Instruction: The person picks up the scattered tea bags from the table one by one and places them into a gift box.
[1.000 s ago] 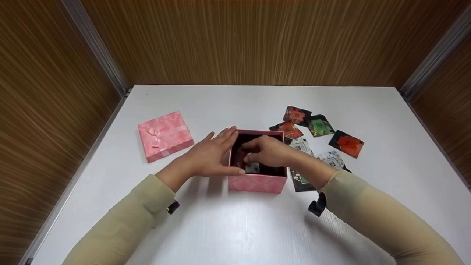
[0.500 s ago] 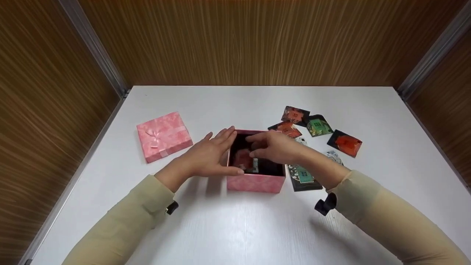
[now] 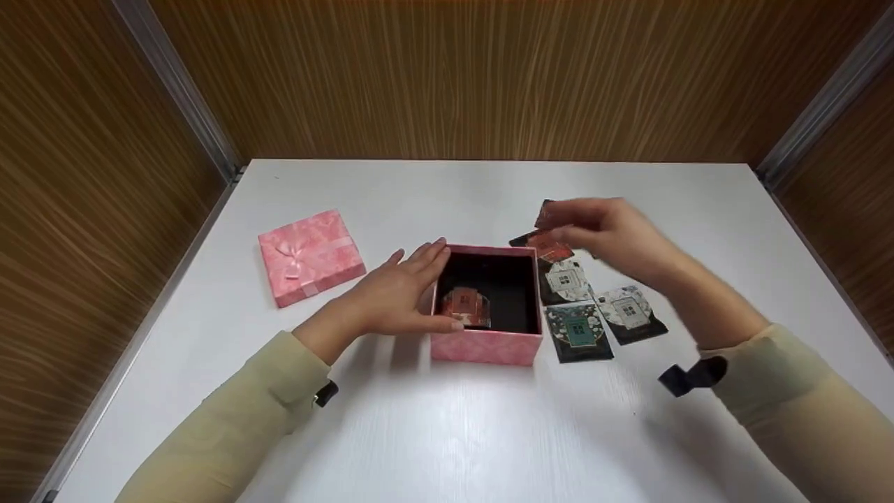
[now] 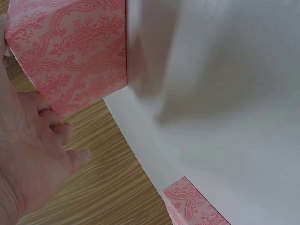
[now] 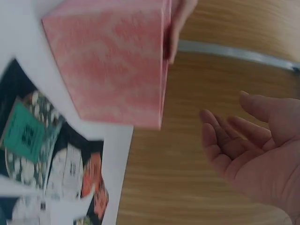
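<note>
- My left hand (image 3: 394, 297), fingers extended, rests against the square pink patterned cardboard box (image 3: 485, 347), presumably steadying it
- A flat red printed packet (image 3: 466, 304) lies inside, near left
- My right hand (image 3: 621, 237), loosely curved, grasps nothing, hovering near the flat red-and-black packets (image 3: 545, 246) beside the box

From my end I see a white table (image 3: 447, 433). On it the box (image 3: 485, 348) stands open side up. To its left, well apart, lies the lid (image 3: 311, 258), bow up. Right of the box I make out a green packet (image 3: 580, 332), a white packet (image 3: 567, 281), a second white packet (image 3: 631, 314), a red packet (image 3: 547, 244), and, mostly hidden, a far packet (image 3: 544, 212).
</note>
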The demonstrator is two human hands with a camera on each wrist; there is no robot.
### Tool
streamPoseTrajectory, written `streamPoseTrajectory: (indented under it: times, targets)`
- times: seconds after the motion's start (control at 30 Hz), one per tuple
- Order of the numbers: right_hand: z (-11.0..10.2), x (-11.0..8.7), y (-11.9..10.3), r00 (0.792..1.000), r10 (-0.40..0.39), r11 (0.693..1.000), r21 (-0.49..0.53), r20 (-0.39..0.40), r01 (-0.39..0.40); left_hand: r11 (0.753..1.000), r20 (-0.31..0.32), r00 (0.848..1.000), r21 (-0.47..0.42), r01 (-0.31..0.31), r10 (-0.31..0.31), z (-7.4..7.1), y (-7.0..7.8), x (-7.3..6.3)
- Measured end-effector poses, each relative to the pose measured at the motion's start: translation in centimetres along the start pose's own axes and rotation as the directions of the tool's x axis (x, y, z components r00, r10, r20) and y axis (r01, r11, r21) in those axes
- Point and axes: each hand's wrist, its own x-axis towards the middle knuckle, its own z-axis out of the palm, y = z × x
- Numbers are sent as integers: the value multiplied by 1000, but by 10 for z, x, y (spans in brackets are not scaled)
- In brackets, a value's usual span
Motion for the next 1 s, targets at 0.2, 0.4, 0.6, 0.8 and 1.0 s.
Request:
streamPoseTrajectory:
  times: [0.2, 0.4, 0.6, 0.8, 1.0]
  targets:
    - [-49, -16, 33, 985, 98, 992, -69, -145, -109, 1000, 1, 1000, 0, -5, 5, 0, 3, -1]
    - [-83, -31, 90, 955, 226, 970, -47, -190, -239, 1000, 0, 1000, -1, -8, 8, 2, 4, -2]
    - [-101, -46, 140, 924, 321, 947, 56, -208, -317, 1000, 9, 1000, -7, 3, -3, 2, 5, -3]
    - [-106, -54, 173, 905, 373, 928, 84, -203, -364, 1000, 6, 1000, -18, 3, -3, 1, 3, -4]
    - [-99, -55, 198, 892, 431, 902, 62, -133, -427, 1000, 1, 1000, -25, -5, 5, 2, 2, -4]
